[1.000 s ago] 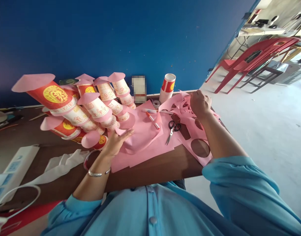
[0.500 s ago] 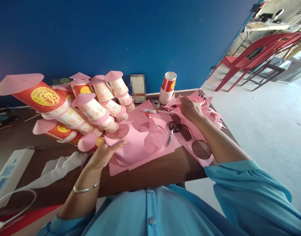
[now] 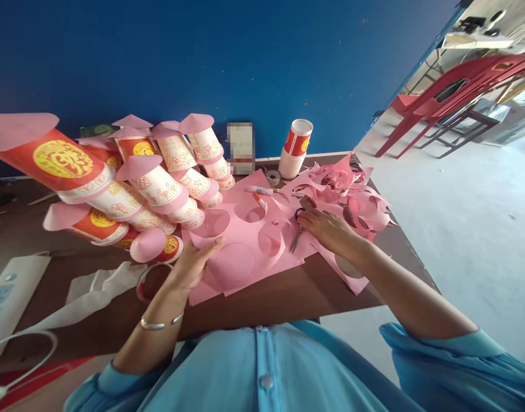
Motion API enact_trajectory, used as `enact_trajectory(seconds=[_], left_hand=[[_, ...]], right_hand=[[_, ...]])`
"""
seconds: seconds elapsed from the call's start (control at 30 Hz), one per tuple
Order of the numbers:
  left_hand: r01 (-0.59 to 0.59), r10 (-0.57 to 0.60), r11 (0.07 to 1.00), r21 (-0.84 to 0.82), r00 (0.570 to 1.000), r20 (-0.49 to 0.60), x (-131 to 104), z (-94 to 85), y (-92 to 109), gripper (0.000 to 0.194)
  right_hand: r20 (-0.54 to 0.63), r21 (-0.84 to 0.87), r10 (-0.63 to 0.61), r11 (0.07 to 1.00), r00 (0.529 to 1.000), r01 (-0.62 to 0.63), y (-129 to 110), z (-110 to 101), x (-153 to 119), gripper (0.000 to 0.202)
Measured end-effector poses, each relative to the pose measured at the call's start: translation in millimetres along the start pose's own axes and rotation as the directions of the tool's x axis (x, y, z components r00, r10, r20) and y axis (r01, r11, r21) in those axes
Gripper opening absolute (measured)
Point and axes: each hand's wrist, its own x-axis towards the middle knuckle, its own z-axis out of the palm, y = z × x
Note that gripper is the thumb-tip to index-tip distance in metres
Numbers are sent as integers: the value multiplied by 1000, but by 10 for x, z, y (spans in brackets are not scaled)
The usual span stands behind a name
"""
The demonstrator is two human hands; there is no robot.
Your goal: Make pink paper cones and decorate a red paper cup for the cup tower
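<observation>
My left hand [image 3: 197,262] pinches the near left edge of a pink paper sheet [image 3: 232,266], thumb on top and the other fingers mostly hidden beneath. Circles are drawn on the sheet and round holes are cut in it. My right hand [image 3: 329,229] is on the black-handled scissors [image 3: 295,239], its fingers closed over the handles and covering part of them. The blades rest on the paper, pointing toward me. Beyond them lie an orange-and-white marker [image 3: 259,200] and a white pen [image 3: 260,190].
Stacked paper-cup towers [image 3: 159,189] with pink cone roofs crowd the left. A two-cup stack [image 3: 297,149] and a tape roll [image 3: 273,177] stand near the blue wall. Pink paper scraps [image 3: 348,186] heap at right. A power strip [image 3: 14,297] lies far left.
My right hand has moved from the pink scraps toward me and left, onto the scissors' handles. My left hand keeps its hold on the pink paper.
</observation>
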Motion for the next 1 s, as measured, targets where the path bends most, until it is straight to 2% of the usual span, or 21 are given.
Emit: enact_trajectory(seconds=[0.13,0.3,0.5,0.57,0.67,0.73,0.8,0.83,0.87,0.93,0.97,1.0], left_hand=[[12,-12,1000,-18,1000,14,-4,36,0,62],[56,-56,997,-52,998,-6,-21,66,48,62],[6,-4,997,-78,1000,28,-29,82,45,60],[1,2,996,-87,1000,28,-24,87,56,61],[-17,18,999,-38,999,28,-8,75,102,52],[-56,55,998,37,998,30,2,63,146,43],[-85,82,993,81,996,37,11,61,184,38],[-91,88,992,83,995,42,16,65,193,37],[-95,92,993,73,995,43,22,71,195,36],[-85,83,996,36,995,48,42,83,172,35],[-74,73,997,20,996,44,54,88,152,35],[-57,56,998,10,998,41,67,90,128,34]], right_hand=[[-47,-81,-5,997,999,2,55,113,11,36],[-58,-140,-49,989,997,40,109,76,56,28],[-36,-162,50,985,998,-55,131,16,35,23],[-80,-135,48,989,996,-58,150,15,10,25],[-192,-84,85,991,978,-102,161,-23,-55,29],[-321,28,153,988,935,-153,125,-94,-108,28],[-448,270,287,946,847,-178,39,-194,-157,26],[-471,425,378,889,797,-171,-25,-244,-176,26],[-465,570,484,804,742,-167,-98,-289,-193,25],[-357,795,672,583,649,-167,-265,-345,-214,25],[-288,858,712,489,640,-159,-352,-351,-221,27],[-241,888,726,433,644,-155,-437,-342,-226,27]])
